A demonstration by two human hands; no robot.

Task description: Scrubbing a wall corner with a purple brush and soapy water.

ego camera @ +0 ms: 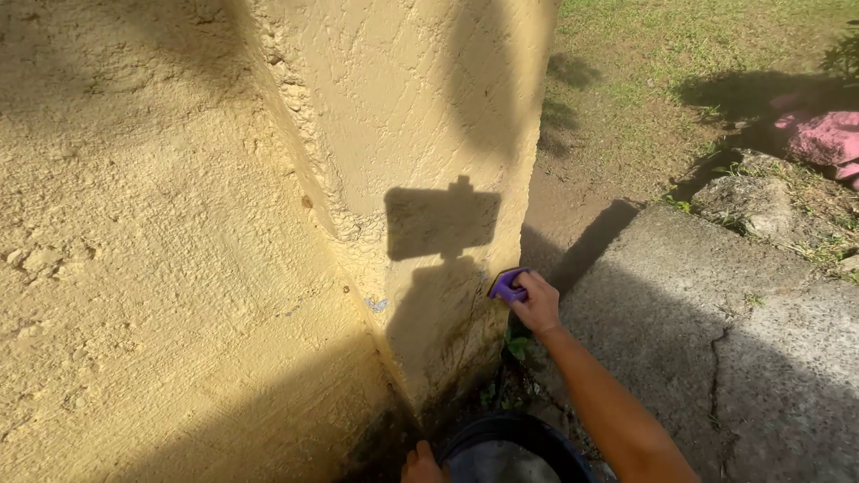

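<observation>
Right hand (pixel 538 304) clenched on purple scrubber (pixel 507 284) at wall corner (pixel 501 224), left hand (pixel 420 467) grasping bucket rim (pixel 501 429); we'd press flat, short strokes.

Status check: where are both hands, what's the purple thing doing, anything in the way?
Right hand grips purple sponge, pressed to yellow wall corner. Left hand on dark bucket rim. Small weeds at the wall base.
</observation>
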